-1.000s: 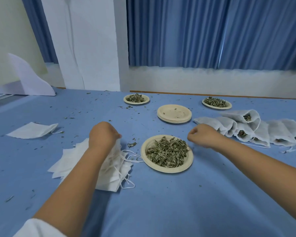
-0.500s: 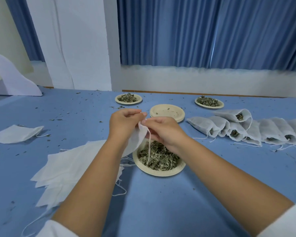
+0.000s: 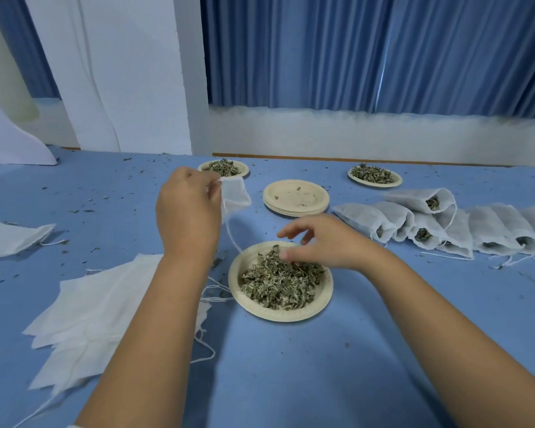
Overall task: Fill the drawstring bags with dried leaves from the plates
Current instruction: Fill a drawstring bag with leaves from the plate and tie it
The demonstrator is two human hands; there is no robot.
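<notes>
Bag (image 3: pixel 235 196) hangs pinched in left hand (image 3: pixel 187 211); right hand (image 3: pixel 325 242), grip slack, touches leaves (image 3: pixel 278 281).

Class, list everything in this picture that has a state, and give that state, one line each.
left hand: raised, pinching a bag's top edge.
held drawstring bag: hanging, looks empty.
right hand: fingers loose, at the dried leaves.
near plate: full of leaves.
far left plate: holds leaves.
far right plate: holds leaves.
plate stack: empty but for crumbs.
row of bags: filled, lying down, mouths open.
bag pile: flat, empty.
lone bag: flat.
</notes>
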